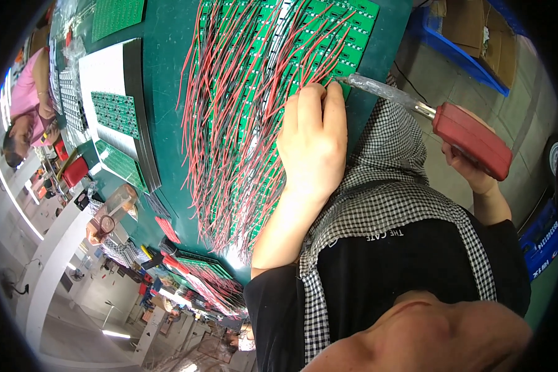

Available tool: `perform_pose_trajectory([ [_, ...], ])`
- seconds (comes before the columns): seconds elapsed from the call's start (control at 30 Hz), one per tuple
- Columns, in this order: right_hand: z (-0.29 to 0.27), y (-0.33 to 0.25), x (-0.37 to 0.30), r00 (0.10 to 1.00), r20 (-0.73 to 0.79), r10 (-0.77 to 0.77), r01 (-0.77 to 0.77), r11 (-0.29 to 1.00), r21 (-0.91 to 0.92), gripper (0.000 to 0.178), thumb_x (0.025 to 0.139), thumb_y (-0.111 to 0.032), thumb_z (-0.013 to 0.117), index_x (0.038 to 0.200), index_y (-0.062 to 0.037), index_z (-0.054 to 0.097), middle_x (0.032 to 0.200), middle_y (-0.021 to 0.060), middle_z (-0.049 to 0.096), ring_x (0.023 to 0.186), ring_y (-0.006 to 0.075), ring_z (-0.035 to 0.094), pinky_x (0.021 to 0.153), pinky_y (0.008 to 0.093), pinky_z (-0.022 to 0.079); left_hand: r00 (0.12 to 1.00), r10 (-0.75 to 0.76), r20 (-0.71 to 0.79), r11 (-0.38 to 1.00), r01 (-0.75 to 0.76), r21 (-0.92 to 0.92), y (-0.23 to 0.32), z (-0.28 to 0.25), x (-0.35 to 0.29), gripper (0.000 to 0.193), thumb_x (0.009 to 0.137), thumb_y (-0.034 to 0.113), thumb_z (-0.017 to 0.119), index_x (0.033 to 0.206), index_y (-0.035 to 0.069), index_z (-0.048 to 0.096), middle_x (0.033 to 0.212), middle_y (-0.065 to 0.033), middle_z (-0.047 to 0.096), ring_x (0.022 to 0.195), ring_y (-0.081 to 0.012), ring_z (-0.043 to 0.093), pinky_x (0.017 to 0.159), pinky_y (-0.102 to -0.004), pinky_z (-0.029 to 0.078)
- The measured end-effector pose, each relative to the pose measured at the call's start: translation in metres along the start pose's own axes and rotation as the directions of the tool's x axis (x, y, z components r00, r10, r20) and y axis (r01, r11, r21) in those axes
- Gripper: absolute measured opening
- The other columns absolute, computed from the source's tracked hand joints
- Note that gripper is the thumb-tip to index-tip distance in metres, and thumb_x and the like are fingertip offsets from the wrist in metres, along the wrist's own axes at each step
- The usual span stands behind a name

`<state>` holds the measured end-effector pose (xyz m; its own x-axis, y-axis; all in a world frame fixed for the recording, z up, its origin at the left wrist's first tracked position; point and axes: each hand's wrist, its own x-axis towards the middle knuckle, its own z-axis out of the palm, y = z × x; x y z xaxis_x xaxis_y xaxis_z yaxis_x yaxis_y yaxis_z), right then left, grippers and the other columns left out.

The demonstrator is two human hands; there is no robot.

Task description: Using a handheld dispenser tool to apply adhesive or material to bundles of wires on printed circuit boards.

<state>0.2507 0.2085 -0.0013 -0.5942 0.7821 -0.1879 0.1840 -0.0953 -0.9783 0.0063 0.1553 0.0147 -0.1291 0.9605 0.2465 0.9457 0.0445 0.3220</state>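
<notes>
My left hand rests palm down at the right edge of a green circuit board panel. Its fingers are bent together, and a thin wire appears to be pinched at the fingertips, partly hidden beneath them. Many red and black wires lie across the panel in dense rows. My right hand is wrapped round the red handle of a soldering gun, seen partly behind it. The gun's long shaft points left, and its tip is close beside my left fingertips at the panel's edge.
Left of the wired panel, a small green board lies on a white stack. More wired boards are piled at the lower left. A blue crate with cardboard stands at upper right. Another person sits at far left.
</notes>
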Motion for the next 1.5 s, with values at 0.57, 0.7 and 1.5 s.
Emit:
perform_pose_trajectory([
  [0.57, -0.001, 0.005, -0.005, 0.997, 0.011, 0.079, -0.079, 0.958, 0.277, 0.063, 0.075, -0.035, 0.062, 0.119, 0.0023, 0.037, 0.101, 0.0131, 0.053, 0.053, 0.0092, 0.04, 0.052, 0.0249, 0.036, 0.992, 0.119, -0.033, 0.992, -0.117, 0.048, -0.002, 0.004, 0.013, 0.025, 0.063, 0.003, 0.055, 0.088, 0.0, 0.057, 0.08, -0.0067, 0.049, 0.068, -0.0191, 0.051, 0.052, -0.0259, 0.044],
  [0.7, -0.005, -0.006, 0.001, 0.996, 0.04, 0.073, -0.082, 0.944, 0.32, 0.041, 0.076, -0.019, 0.062, 0.109, 0.0009, 0.049, 0.087, 0.0053, 0.056, 0.062, 0.0076, 0.041, 0.055, 0.02, 0.035, 0.992, 0.124, -0.017, 0.991, -0.123, 0.05, 0.0, 0.007, 0.018, 0.025, 0.063, 0.003, 0.055, 0.087, 0.0, 0.057, 0.079, -0.0064, 0.049, 0.066, -0.0186, 0.05, 0.051, -0.0258, 0.044],
  [1.5, -0.014, 0.015, -0.01, 0.997, 0.0, 0.078, -0.076, 0.977, 0.197, 0.067, 0.074, -0.032, 0.063, 0.124, 0.0001, 0.032, 0.105, 0.0156, 0.052, 0.055, 0.0091, 0.042, 0.054, 0.0223, 0.036, 0.996, 0.092, -0.013, 0.994, -0.091, 0.056, 0.001, 0.007, 0.018, 0.023, 0.065, 0.0, 0.055, 0.088, 0.0, 0.056, 0.079, -0.0083, 0.048, 0.066, -0.0211, 0.05, 0.055, -0.0284, 0.044],
])
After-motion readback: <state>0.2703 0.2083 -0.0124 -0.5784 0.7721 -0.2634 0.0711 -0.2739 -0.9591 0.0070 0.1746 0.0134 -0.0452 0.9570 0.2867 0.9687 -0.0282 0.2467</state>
